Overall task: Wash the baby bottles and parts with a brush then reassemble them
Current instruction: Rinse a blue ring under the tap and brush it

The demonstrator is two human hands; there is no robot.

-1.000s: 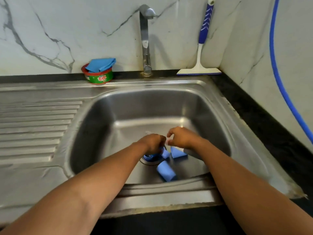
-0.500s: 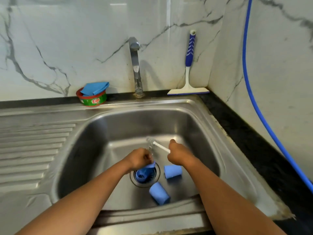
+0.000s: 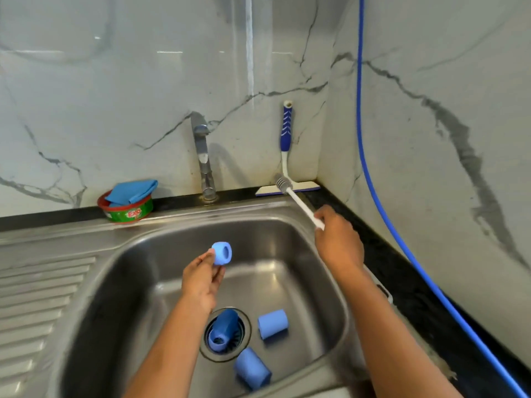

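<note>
Steel sink [image 3: 161,229], marble walls [image 3: 115,96]; left hand [image 3: 201,280] pinches blue cap [image 3: 221,253], right hand [image 3: 337,242] grips brush [image 3: 298,201].

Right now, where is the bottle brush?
In the head view, the brush is held up in the right hand over the back right corner of the sink, its bristles just in front of the squeegee.

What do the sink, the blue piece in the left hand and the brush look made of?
The sink: stainless steel, brushed, judging by its grey sheen and soft reflections. The blue piece, pinched by the left hand: probably matte plastic, evenly coloured, no glare; possibly silicone. The brush, gripped by the right hand: smooth white plastic handle, seemingly; its grey head is blurred.
</note>
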